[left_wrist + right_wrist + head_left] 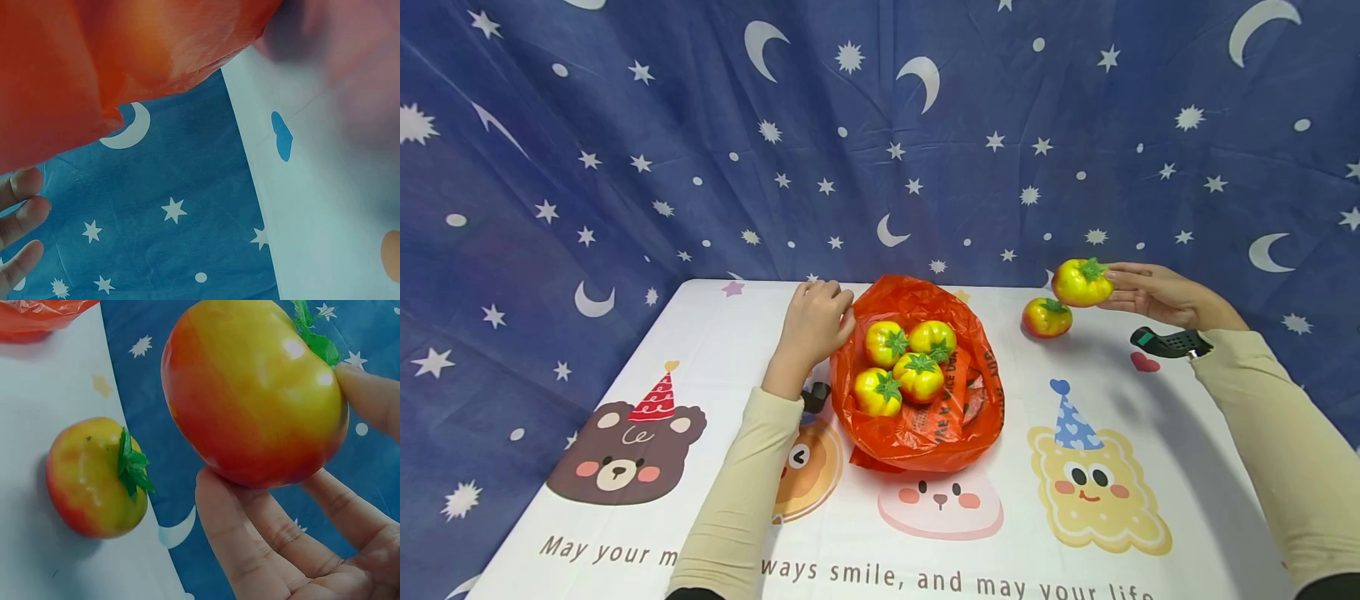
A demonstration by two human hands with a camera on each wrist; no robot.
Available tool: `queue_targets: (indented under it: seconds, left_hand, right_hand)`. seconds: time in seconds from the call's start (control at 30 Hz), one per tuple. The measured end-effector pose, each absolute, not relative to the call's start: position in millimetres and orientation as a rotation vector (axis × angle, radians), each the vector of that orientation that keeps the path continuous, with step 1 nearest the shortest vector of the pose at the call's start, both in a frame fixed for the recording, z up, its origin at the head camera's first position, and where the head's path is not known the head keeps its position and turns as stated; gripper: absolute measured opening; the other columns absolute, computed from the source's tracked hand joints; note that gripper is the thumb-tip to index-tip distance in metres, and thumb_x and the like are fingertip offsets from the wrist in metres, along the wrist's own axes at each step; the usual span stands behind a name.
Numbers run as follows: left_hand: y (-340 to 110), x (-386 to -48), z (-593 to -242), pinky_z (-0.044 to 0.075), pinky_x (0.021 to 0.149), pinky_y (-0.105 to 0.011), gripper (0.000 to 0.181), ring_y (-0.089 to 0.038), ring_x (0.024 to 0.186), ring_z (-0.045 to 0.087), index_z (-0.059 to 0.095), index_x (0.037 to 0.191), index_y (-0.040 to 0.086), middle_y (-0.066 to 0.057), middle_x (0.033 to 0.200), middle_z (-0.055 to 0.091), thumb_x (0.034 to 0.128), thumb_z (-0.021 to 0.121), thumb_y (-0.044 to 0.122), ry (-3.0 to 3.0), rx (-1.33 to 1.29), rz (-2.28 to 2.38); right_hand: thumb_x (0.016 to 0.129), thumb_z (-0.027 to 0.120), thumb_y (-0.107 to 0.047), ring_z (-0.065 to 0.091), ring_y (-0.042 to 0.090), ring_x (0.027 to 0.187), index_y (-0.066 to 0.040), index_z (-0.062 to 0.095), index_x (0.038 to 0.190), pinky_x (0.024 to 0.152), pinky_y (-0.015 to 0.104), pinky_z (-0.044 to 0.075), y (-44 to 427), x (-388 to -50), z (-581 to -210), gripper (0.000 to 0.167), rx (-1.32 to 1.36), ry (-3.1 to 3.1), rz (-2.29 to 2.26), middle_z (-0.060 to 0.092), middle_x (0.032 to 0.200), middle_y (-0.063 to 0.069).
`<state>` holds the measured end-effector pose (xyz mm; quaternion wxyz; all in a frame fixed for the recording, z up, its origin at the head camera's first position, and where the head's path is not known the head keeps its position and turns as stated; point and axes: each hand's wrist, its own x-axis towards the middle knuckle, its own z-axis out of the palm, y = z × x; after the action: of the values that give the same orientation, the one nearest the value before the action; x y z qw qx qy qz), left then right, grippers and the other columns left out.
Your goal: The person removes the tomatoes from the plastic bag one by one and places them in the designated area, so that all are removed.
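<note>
Right grip: my right hand [1165,296] pinches a yellow-red fruit [1081,283] between thumb and fingertips, raised off the surface [1000,492].
Left grip: my left hand [816,318] holds the red bag [917,448] by its left rim.
Bagged fruits [919,379]: four, clustered inside.
Loose fruit [1047,320]: on the surface, just beside the held one.
Slip risk: smooth skin could slide from my fingertips.
Bag risk: thin film could fold inward if my left hold slackens.
</note>
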<state>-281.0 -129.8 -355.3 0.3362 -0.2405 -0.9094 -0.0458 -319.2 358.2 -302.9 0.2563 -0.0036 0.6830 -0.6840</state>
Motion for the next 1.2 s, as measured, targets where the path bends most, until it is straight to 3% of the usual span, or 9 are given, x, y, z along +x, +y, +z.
queue_targets:
  seconds: [0.7, 0.93, 1.2]
  left_hand:
    - [-131, -282, -356, 0.047, 0.081, -0.04, 0.01, -0.026, 0.077, 0.058, 0.066, 0.084, 0.008, -0.009, 0.076, 0.061, 0.0828, 0.059, 0.015, -2.367, -0.626, -0.112]
    - [-131, -282, -356, 0.047, 0.081, -0.04, 0.011, -0.026, 0.078, 0.058, 0.066, 0.085, 0.008, -0.009, 0.076, 0.061, 0.0834, 0.059, 0.016, -2.375, -0.625, -0.108]
    - [-131, -282, -357, 0.047, 0.082, -0.04, 0.011, -0.026, 0.078, 0.058, 0.066, 0.085, 0.008, -0.009, 0.077, 0.061, 0.0834, 0.059, 0.016, -2.377, -0.624, -0.114]
  right_hand:
    - [0.097, 0.045, -0.015, 0.069, 0.016, 0.087, -0.021, 0.068, 0.094, 0.076, 0.029, 0.057, 382, -324, -314, 0.024, 0.045, 1.654, -1.985, 0.069, 0.095, -0.004]
    - [0.097, 0.045, -0.019, 0.069, 0.014, 0.088, -0.024, 0.068, 0.093, 0.077, 0.029, 0.056, 386, -324, -317, 0.024, 0.1, 1.704, -1.971, 0.068, 0.094, -0.006]
    - [0.098, 0.044, -0.016, 0.068, 0.017, 0.091, -0.019, 0.071, 0.095, 0.078, 0.03, 0.056, 395, -325, -323, 0.027, 0.142, 1.583, -2.009, 0.068, 0.096, -0.002]
